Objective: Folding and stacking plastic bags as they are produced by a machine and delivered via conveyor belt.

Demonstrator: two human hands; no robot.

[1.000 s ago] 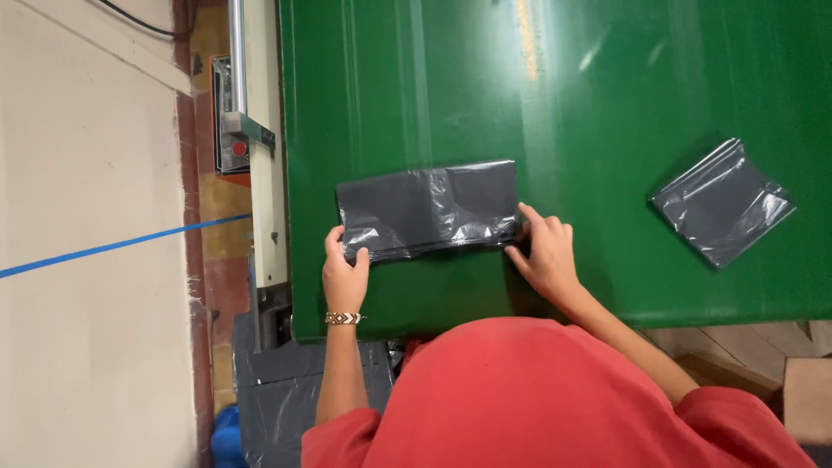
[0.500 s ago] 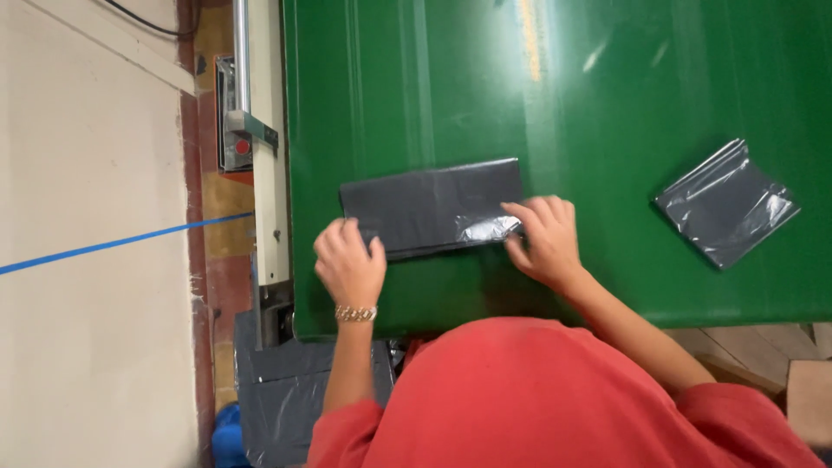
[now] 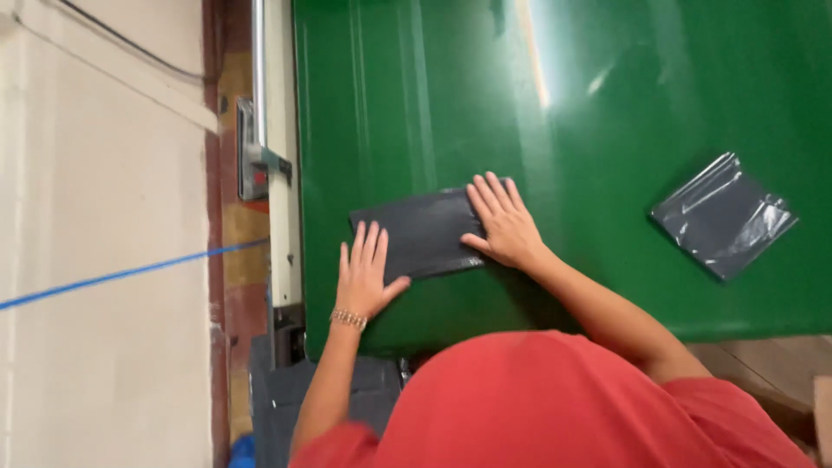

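Since a moment ago both my hands have slid up onto the dark grey plastic bag [image 3: 425, 234], and its shiny creases now look pressed flat. Left hand [image 3: 366, 276]: grip open, fingers spread, palm down on the bag's near left corner. Right hand [image 3: 503, 225]: grip open, flat on the bag's right end, holding nothing. Bag lies on the green table [image 3: 563, 104], near its front left edge. A second folded grey bag [image 3: 724, 215] lies well apart to the right.
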